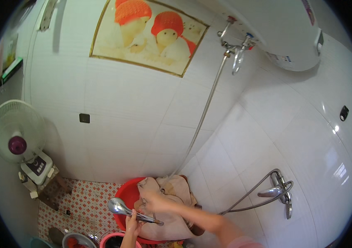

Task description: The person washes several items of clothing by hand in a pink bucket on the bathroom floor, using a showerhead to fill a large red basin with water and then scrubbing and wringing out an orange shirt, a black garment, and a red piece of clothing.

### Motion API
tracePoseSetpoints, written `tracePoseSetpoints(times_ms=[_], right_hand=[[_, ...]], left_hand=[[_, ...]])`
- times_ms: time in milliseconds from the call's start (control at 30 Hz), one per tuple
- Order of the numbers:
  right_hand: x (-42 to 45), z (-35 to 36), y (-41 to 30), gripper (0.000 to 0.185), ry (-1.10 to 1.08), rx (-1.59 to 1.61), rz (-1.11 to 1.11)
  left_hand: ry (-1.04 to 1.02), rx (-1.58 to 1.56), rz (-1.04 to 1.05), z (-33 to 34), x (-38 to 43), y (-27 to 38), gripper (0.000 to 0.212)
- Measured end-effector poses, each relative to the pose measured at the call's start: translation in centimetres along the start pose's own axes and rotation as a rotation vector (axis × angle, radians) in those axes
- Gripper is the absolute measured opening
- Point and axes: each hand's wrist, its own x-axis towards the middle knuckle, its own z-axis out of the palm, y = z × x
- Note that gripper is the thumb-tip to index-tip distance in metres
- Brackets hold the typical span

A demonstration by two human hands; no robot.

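Note:
My left hand [133, 223] grips the handle of a chrome shower head [119, 205], whose round end points to the upper left over the rim of a red plastic basin [129, 186]. A large beige cloth item [163, 228] fills much of the basin and drapes over its near side. My right hand [153, 202] is blurred, reaching across above the cloth just beyond the shower head's handle. Whether its fingers hold the cloth or part of a hose is unclear.
A metal hose [208, 102] descends from the water heater's [275, 34] valve towards the basin. Another mixer tap [270, 192] with a looped hose is on the right wall. An electric fan [17, 136] stands at left. Nearby are a pink bucket [104, 238] and a grey basin [67, 237].

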Motion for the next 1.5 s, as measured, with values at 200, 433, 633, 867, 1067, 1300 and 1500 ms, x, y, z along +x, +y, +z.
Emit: tracePoseSetpoints(times_ms=[200,433,633,867,1067,1300,1500], right_hand=[[5.6,-32.6,-6.2,0.033,0.827,1.195,-0.026],[6.8,-40.3,-12.5,0.044,0.944,1.142,-0.012],[6.7,-43.0,-12.9,0.041,1.192,0.75,0.475],[6.5,-44.2,-12.8,0.044,0.953,0.835,0.29],[5.1,-46.1,-12.3,0.043,0.856,0.899,0.165],[5.7,-39.7,-9.4,0.04,0.993,0.741,0.185],[-1.7,-14.0,1.4,0.027,-0.04,0.179,0.397]], left_hand=[[0.204,0.069,-0.139,-2.6,0.4,-0.1,0.02],[0.32,-0.049,-0.13,-5.7,0.2,-2.0,0.02],[0.194,-0.03,-0.138,-6.4,2.2,-3.1,0.023],[0.2,0.099,-0.057,-4.8,3.4,-2.5,0.02],[0.196,0.021,-0.087,-5.0,4.8,-2.9,0.031],[0.217,0.204,-0.059,-6.0,6.5,-4.3,0.029],[0.223,0.38,-0.238,-7.7,9.8,-5.0,0.028]])
